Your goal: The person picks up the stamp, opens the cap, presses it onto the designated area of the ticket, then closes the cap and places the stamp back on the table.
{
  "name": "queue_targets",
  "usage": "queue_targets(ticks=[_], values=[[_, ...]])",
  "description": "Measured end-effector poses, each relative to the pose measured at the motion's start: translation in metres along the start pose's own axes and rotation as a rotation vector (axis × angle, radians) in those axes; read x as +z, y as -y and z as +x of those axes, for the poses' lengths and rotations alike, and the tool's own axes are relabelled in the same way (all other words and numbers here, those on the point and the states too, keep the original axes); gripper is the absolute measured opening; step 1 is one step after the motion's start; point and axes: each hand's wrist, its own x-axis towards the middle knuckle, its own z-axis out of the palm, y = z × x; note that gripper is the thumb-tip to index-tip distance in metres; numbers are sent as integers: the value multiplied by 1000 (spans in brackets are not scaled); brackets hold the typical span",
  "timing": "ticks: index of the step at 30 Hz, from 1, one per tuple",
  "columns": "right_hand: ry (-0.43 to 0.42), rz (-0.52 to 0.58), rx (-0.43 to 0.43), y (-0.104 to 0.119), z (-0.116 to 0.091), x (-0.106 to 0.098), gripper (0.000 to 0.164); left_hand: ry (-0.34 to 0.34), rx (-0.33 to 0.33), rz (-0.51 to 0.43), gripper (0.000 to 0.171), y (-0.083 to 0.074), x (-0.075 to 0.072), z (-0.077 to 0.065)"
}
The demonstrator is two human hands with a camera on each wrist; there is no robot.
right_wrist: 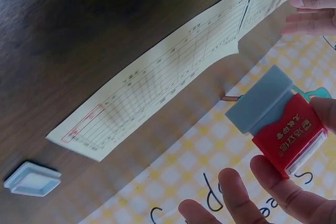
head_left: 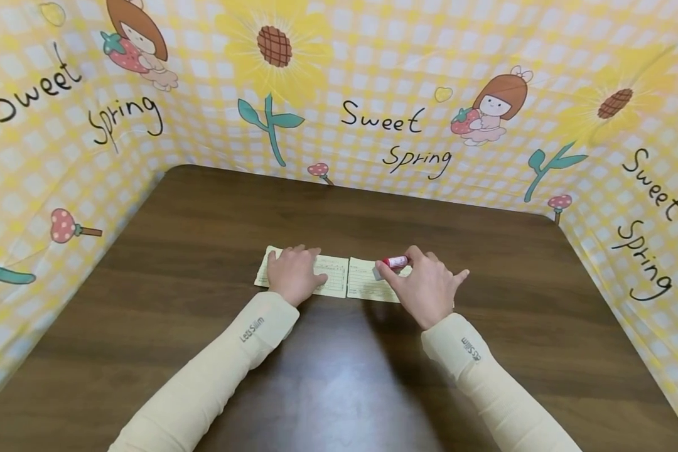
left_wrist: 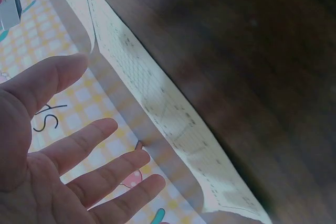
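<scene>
Two pale yellow printed form slips lie side by side on the table, the left slip (head_left: 334, 284) and the right slip (head_left: 367, 285). My right hand (head_left: 427, 289) pinches a red stamp with a grey base (right_wrist: 290, 127) between thumb and fingers, above the right slip. A red stamped mark (right_wrist: 82, 124) shows at one end of that slip in the right wrist view. Over the left slip is my left hand (head_left: 294, 275), holding nothing, its fingers spread in the left wrist view. A small light grey cap (right_wrist: 33, 179) lies on the table beyond the marked end.
The slips lie on a dark brown wooden table (head_left: 231, 216). A yellow checked cloth (head_left: 373, 69) with sunflowers and lettering stands as walls along the table's back and both sides.
</scene>
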Motion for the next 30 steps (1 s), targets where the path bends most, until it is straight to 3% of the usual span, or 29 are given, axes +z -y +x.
queue_targets(ticks=[19, 30], values=[[-32, -20, -29, 26, 1, 17, 53, 36, -64, -32, 50, 28, -3, -2], [-59, -92, -67, 39, 1, 26, 56, 36, -71, -41, 49, 40, -2, -1]])
